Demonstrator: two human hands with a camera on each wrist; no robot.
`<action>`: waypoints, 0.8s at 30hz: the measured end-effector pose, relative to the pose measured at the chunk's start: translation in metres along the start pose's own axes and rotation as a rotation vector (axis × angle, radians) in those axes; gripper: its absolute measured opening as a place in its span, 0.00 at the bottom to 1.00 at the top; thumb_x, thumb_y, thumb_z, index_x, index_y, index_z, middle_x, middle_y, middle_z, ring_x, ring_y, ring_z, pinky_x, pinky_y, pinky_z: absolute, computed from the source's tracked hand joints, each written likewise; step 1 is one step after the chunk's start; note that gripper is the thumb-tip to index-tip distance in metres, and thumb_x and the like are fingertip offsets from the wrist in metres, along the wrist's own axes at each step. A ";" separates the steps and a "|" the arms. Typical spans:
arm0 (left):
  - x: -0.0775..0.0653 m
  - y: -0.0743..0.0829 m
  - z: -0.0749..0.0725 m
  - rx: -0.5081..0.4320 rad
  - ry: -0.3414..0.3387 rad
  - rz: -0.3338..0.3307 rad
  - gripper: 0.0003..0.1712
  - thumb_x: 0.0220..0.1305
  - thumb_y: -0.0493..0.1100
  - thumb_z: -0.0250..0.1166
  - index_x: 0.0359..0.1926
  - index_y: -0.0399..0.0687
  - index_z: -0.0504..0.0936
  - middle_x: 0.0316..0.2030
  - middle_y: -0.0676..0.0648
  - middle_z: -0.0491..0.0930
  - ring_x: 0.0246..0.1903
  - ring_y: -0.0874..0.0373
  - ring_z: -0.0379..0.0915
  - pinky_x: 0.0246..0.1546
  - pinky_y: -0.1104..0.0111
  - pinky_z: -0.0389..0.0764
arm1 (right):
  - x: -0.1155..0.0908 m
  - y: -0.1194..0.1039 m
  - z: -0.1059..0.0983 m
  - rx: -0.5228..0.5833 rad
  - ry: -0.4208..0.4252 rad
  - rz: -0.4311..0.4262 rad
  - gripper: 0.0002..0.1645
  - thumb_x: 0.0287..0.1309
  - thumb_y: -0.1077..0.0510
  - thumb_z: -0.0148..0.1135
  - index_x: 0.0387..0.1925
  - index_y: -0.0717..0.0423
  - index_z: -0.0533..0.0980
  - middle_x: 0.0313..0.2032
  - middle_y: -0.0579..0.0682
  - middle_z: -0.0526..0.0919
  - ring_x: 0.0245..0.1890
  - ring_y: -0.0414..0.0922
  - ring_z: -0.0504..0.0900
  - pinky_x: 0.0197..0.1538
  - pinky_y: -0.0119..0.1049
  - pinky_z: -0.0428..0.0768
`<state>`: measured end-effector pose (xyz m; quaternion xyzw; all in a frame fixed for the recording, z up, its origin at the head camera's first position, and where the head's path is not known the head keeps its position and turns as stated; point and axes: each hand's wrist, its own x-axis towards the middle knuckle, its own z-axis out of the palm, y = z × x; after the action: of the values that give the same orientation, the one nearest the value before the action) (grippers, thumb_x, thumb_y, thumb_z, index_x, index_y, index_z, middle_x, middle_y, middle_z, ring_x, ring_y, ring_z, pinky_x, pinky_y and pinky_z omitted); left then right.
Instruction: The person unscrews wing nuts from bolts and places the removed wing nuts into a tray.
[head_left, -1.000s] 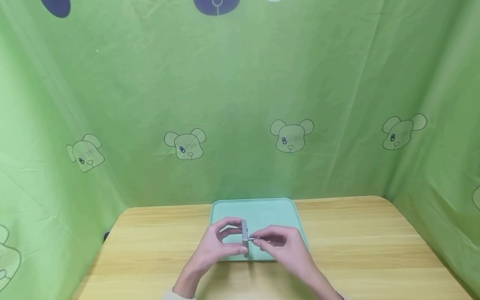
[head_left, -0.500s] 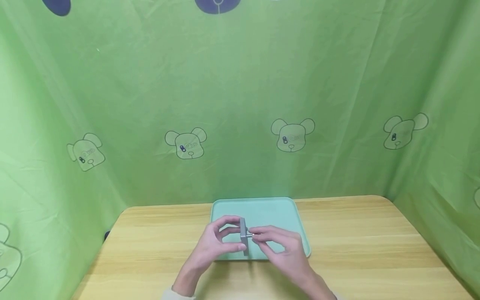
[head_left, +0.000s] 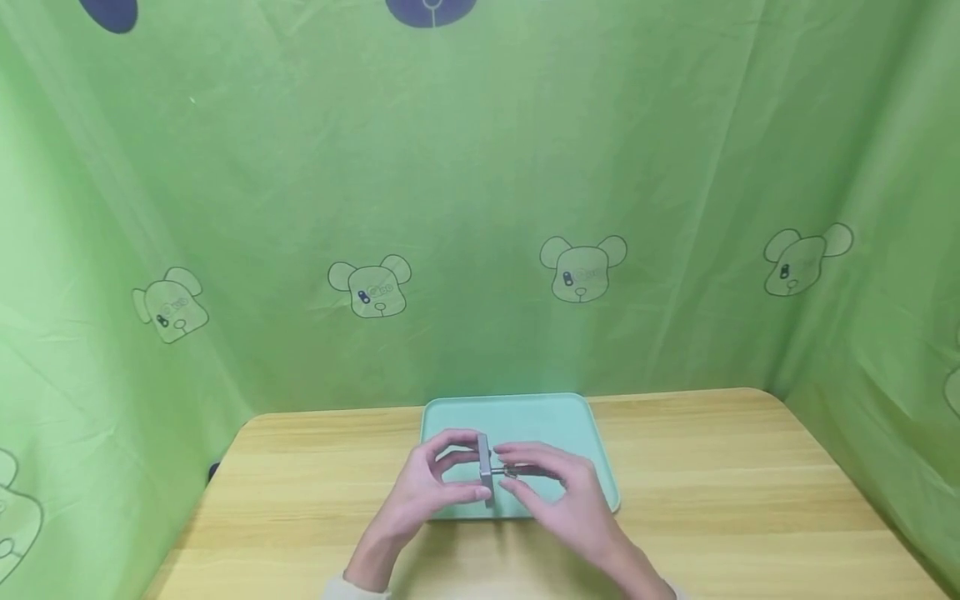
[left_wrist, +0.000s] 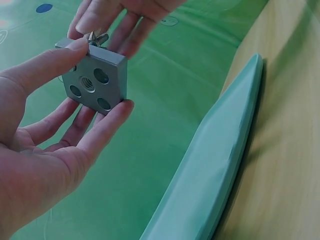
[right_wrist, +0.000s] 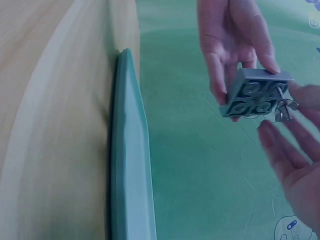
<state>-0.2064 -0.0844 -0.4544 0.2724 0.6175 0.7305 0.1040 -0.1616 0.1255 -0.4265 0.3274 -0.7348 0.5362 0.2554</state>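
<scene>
A square grey metal block (left_wrist: 89,69) with several round holes is held on edge by my left hand (head_left: 420,493), thumb on one edge and fingertips on the opposite one. Its recessed face shows in the right wrist view. A threaded screw (right_wrist: 281,93) sticks out from that face near one edge, bearing a wing nut (right_wrist: 285,112). My right hand (head_left: 576,498) is around the wing nut with index finger and thumb spread apart on either side of it. In the head view the index fingertip stands clear of the screw, close to the block.
Below the hands lies a light green tray (head_left: 525,410) on a wooden table (head_left: 697,467). A green curtain (head_left: 465,167) printed with bear heads surrounds the table at the back and sides.
My right fingers pinched at the screw's outer end earlier and are now spread, leaving the wing nut visible between them. The left hand and block shifted slightly left.
</scene>
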 end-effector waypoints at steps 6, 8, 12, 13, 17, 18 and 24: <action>0.001 -0.004 0.003 -0.061 -0.004 -0.012 0.36 0.44 0.26 0.73 0.57 0.37 0.72 0.57 0.33 0.67 0.58 0.35 0.65 0.52 0.54 0.79 | -0.007 0.016 -0.003 0.230 -0.056 0.436 0.14 0.61 0.56 0.62 0.47 0.58 0.79 0.44 0.54 0.83 0.41 0.50 0.84 0.40 0.41 0.87; 0.002 -0.005 0.003 -0.059 -0.002 -0.016 0.36 0.43 0.26 0.73 0.57 0.37 0.71 0.57 0.32 0.67 0.58 0.36 0.65 0.52 0.54 0.79 | -0.007 0.018 -0.003 0.324 -0.091 0.512 0.15 0.63 0.55 0.59 0.45 0.62 0.79 0.42 0.57 0.83 0.39 0.55 0.84 0.39 0.43 0.87; 0.002 -0.005 0.004 -0.048 0.000 -0.018 0.36 0.43 0.27 0.73 0.57 0.37 0.72 0.57 0.32 0.67 0.58 0.37 0.65 0.53 0.54 0.79 | -0.006 0.020 -0.005 0.398 -0.141 0.583 0.16 0.64 0.54 0.57 0.42 0.64 0.79 0.39 0.60 0.84 0.37 0.61 0.83 0.38 0.47 0.87; 0.002 -0.005 0.004 -0.045 0.001 -0.021 0.37 0.43 0.27 0.73 0.57 0.37 0.72 0.57 0.32 0.67 0.58 0.37 0.65 0.53 0.55 0.79 | -0.006 0.020 -0.006 0.405 -0.147 0.591 0.15 0.64 0.55 0.57 0.42 0.64 0.79 0.38 0.60 0.84 0.37 0.61 0.83 0.37 0.47 0.87; 0.002 -0.004 0.005 -0.038 -0.002 -0.043 0.37 0.42 0.27 0.74 0.57 0.38 0.71 0.57 0.34 0.67 0.59 0.39 0.65 0.53 0.55 0.79 | -0.004 0.019 -0.008 0.428 -0.155 0.655 0.14 0.62 0.55 0.60 0.42 0.64 0.80 0.38 0.62 0.84 0.36 0.60 0.84 0.38 0.49 0.86; 0.002 -0.003 0.005 -0.038 -0.002 -0.051 0.37 0.42 0.27 0.74 0.57 0.38 0.71 0.58 0.34 0.67 0.59 0.39 0.65 0.53 0.56 0.79 | -0.004 0.019 -0.008 0.432 -0.157 0.664 0.14 0.61 0.56 0.61 0.42 0.64 0.80 0.37 0.62 0.84 0.36 0.59 0.84 0.38 0.49 0.86; 0.001 -0.003 0.006 -0.054 -0.013 -0.040 0.37 0.42 0.26 0.73 0.57 0.37 0.71 0.57 0.33 0.67 0.59 0.35 0.63 0.52 0.55 0.79 | -0.006 0.018 -0.009 0.450 -0.158 0.638 0.15 0.58 0.58 0.63 0.42 0.66 0.79 0.36 0.64 0.84 0.36 0.60 0.84 0.39 0.49 0.86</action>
<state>-0.2046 -0.0785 -0.4562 0.2620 0.6022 0.7428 0.1298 -0.1716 0.1393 -0.4395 0.1706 -0.6814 0.7093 -0.0595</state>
